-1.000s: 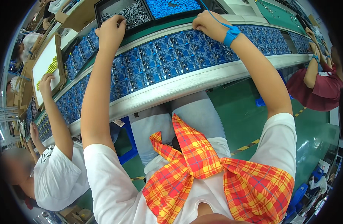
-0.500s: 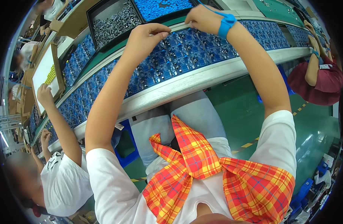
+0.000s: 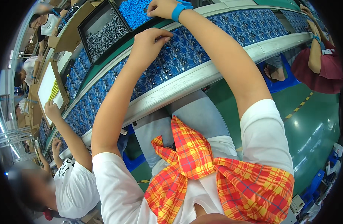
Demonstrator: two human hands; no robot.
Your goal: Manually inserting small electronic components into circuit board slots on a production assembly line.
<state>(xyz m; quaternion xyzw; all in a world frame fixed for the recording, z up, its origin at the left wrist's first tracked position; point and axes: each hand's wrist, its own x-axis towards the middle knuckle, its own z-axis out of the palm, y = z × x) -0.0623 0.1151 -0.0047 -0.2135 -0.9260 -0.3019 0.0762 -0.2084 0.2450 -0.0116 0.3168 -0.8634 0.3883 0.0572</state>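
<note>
Circuit boards (image 3: 175,58) under my pinched left hand (image 3: 146,43) were already populated, ample blue pieces (image 3: 132,12) remained by my curled right hand (image 3: 164,8); whether either held anything, I couldn't tell.

1 head-worn fisheye view, steeply downward from close above.

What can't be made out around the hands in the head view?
- Head view: whether the left hand pinches a part; its curled fingers cover the spot.
- Head view: what the right hand touches; its own fingers hide it.
- Head view: far side of the blue parts; cut off by the top edge.
- Head view: markings on the circuit boards; too small.
</note>
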